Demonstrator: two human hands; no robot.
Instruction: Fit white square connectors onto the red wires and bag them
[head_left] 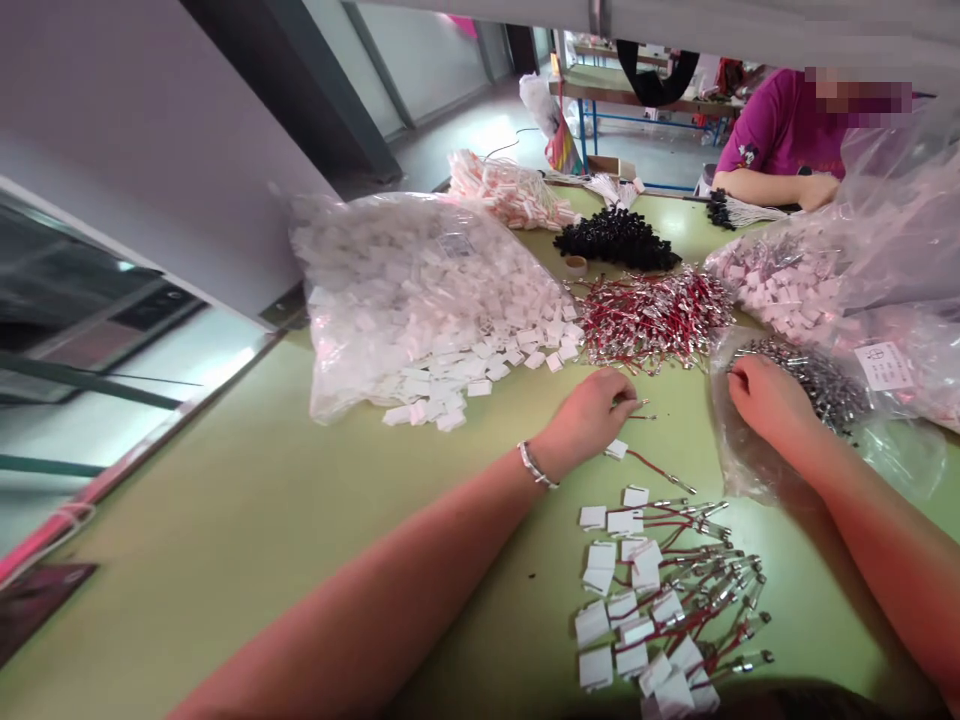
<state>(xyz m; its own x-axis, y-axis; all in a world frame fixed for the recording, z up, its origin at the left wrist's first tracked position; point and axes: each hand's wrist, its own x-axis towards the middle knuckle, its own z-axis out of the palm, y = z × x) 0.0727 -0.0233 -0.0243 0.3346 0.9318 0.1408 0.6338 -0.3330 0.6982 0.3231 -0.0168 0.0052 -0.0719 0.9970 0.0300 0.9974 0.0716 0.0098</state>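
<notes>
My left hand (589, 420), a bracelet at its wrist, is closed over the table. Thin wire leads with metal tips (649, 416) stick out past its fingertips. Just below it lies a white plastic housing (616, 450) with a red wire (652, 466) ending in a metal tip. The fingers of my right hand (769, 390) are pinched together at a clear bag of small metal parts (825, 385); whatever they hold is hidden. Nearer me, several white housings (596, 668) with red wires and glassy, metal-ended pieces (750, 662) lie in loose rows.
A large clear bag of white housings (420, 270) spills onto the table at left. Behind are piles of red wire leads (652, 315), black parts (615, 238) and pinkish-white parts (510, 190). More bags (885, 270) stand at right. A person in a purple shirt (784, 125) sits opposite.
</notes>
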